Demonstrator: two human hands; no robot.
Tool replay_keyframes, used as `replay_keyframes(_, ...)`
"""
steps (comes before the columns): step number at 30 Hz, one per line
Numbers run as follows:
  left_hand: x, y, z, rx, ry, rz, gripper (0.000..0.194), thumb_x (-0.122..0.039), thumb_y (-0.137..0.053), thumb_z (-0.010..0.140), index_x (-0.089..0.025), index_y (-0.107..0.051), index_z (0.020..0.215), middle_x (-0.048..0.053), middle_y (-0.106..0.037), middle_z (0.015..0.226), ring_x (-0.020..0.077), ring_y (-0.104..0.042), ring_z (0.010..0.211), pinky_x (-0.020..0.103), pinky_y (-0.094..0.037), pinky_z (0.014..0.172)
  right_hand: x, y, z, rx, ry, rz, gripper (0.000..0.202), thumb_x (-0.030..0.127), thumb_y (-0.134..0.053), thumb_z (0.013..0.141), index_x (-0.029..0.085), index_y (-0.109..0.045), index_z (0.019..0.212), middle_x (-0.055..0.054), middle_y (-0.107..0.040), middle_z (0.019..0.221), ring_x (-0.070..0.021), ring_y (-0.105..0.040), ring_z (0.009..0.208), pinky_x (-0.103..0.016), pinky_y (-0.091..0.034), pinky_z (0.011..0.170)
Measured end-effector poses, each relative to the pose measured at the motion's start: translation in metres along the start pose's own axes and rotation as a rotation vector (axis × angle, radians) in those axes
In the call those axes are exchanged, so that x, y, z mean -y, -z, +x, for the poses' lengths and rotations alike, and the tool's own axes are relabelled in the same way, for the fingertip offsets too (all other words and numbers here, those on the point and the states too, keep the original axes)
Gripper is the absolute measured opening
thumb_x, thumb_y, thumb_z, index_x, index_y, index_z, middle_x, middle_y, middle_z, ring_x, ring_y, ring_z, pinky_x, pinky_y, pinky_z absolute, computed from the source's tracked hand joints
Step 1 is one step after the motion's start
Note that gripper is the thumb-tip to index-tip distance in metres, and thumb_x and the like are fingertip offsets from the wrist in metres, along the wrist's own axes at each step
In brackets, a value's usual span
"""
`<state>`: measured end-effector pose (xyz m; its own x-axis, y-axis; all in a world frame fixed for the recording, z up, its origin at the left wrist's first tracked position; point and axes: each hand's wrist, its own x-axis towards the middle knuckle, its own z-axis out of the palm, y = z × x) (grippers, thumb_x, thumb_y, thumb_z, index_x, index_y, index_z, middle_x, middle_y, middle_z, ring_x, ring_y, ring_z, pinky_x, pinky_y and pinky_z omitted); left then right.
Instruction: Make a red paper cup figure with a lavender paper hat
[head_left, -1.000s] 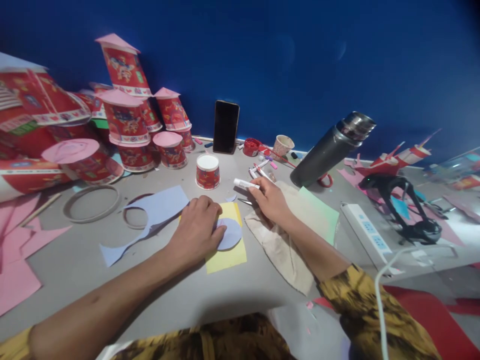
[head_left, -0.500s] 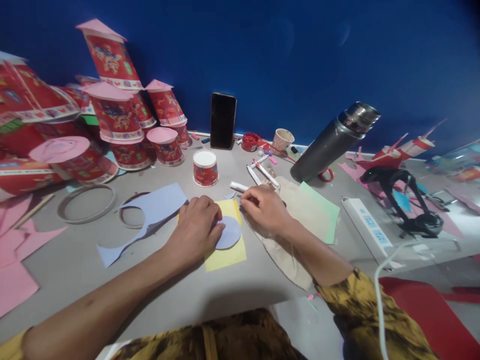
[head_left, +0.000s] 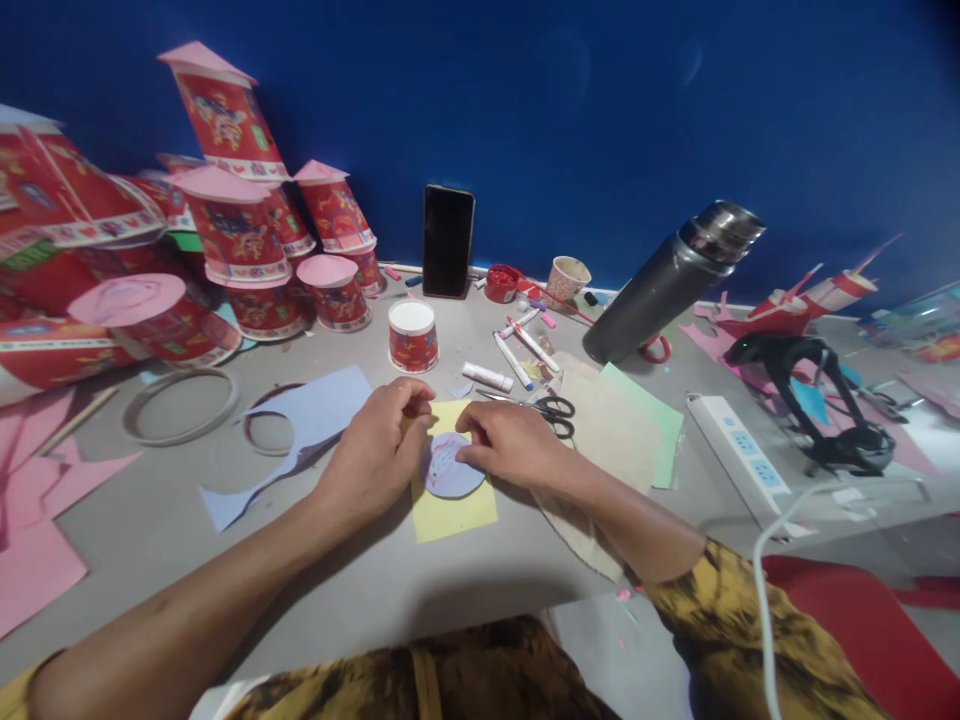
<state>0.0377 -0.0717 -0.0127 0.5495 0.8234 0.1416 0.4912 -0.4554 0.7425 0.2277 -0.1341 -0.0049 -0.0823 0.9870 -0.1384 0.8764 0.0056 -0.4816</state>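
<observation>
Lilac disc [head_left: 454, 480] is lying between left hand [head_left: 379, 437] and right hand [head_left: 517, 440]! Right is touching it, pinch unclear; left is resting beside, loosely curled.

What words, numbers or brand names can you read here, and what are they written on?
None can be read for certain.
White tube: small print, too tiny to read.
Red cup standing by itself: patterned print, too blurred to read.
Tall pink-topped cup: a green patch, but its marks are too small.
Purple paper circle: drawn lines, no letters I can make out.
Phone: dark screen, no words showing.
</observation>
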Motion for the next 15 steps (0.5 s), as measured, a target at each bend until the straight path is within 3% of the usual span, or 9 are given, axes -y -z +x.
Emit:
replay_keyframes(5, -0.001, 0.003, -0.001, -0.002, 0.076, -0.127, 0.022, -0.034, -0.055, 0.094, -0.022, -0.059, 0.112, 0.004, -0.067, 0.1, 0.0204, -0.063, 0.085, 0.035, -0.049, 0.079, -0.005, 0.004, 0.0, 0.011, -0.008, 0.172, 0.011, 0.028, -0.076, 0.083, 0.019, -0.068, 0.083, 0.003, -0.065, 0.074, -0.0122, -0.054, 0.067, -0.025, -0.03, 0.061)
replay_keyframes(9, -0.001, 0.004, -0.001, 0.054, 0.135, -0.357, 0.038, -0.047, -0.063, 0.092, -0.023, -0.057, 0.121, 0.004, -0.066, 0.102, 0.02, -0.063, 0.089, 0.033, -0.05, 0.077, -0.015, 0.003, 0.001, -0.066, -0.086, 0.584, 0.018, 0.031, -0.077, 0.079, 0.018, -0.063, 0.079, 0.006, -0.058, 0.065, -0.0102, -0.049, 0.058, -0.024, -0.034, 0.058)
replay_keyframes(12, 0.0, 0.004, 0.0, 0.194, 0.206, -0.601, 0.045, -0.05, -0.072, 0.085, -0.023, -0.06, 0.12, 0.004, -0.067, 0.099, 0.0199, -0.062, 0.086, 0.031, -0.048, 0.07, -0.018, -0.002, 0.003, -0.079, -0.122, 1.004, 0.037, 0.043, -0.085, 0.071, 0.019, -0.06, 0.079, 0.005, -0.059, 0.065, -0.0112, -0.052, 0.058, -0.025, -0.041, 0.059)
replay_keyframes(15, 0.0, 0.002, 0.0, 0.344, 0.331, -0.795, 0.039, -0.044, -0.082, 0.077, -0.018, -0.07, 0.104, 0.005, -0.068, 0.088, 0.0163, -0.055, 0.073, 0.028, -0.041, 0.062, -0.018, -0.006, 0.004, -0.037, -0.139, 1.33, 0.052, 0.05, -0.094, 0.06, 0.02, -0.059, 0.083, 0.005, -0.059, 0.064, -0.0116, -0.054, 0.057, -0.026, -0.044, 0.057)
